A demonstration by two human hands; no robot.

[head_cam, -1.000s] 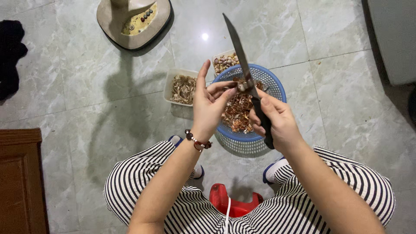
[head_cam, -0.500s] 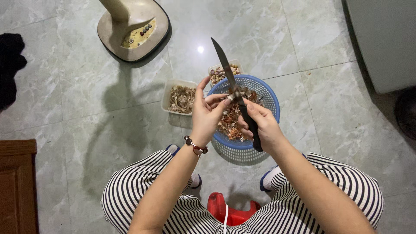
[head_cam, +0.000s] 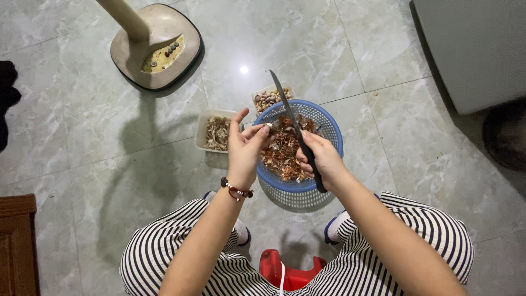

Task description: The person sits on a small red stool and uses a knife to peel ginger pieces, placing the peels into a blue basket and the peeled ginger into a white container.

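Right hand (head_cam: 320,160) is closed around the dark handle of a knife (head_cam: 290,121), blade pointing up and away. Left hand (head_cam: 244,147) pinches a small pale clove (head_cam: 269,126) at its fingertips, above the blue basket (head_cam: 329,127) of peelings. Good practice: keep the edge turned off the thumb, strokes short. Two white trays (head_cam: 204,124) stand on the floor just behind.

Single head-worn view, straight down and close over the knees, blue basket (head_cam: 298,148) and tiled floor (head_cam: 98,142).
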